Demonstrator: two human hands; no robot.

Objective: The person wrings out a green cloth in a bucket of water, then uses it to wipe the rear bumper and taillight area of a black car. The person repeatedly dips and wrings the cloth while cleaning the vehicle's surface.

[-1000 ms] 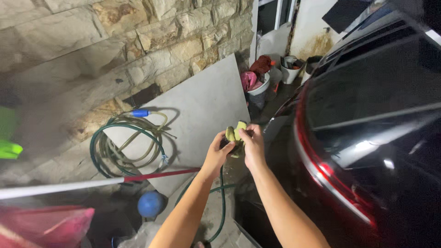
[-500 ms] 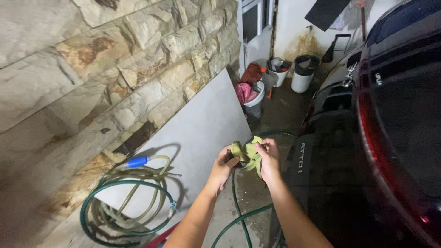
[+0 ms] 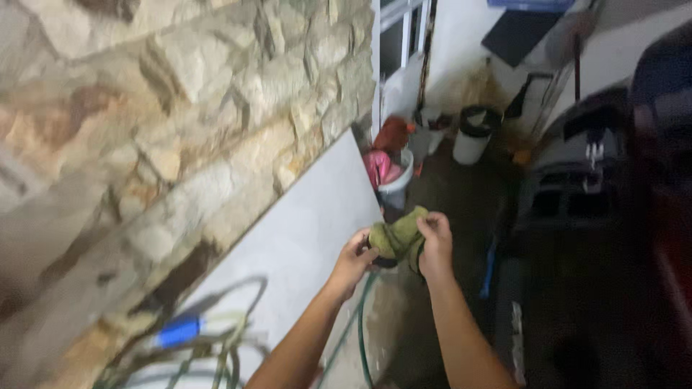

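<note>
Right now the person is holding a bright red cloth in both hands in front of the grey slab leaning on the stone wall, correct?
Not quite: the cloth is olive green, not red. The head view shows the left hand and right hand both gripping it, in front of the grey slab leaning on the stone wall.

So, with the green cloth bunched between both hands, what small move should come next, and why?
Probably pull the two hands apart to open the green cloth: the left hand and right hand pinch it crumpled into a wad, which would wipe poorly.
</note>
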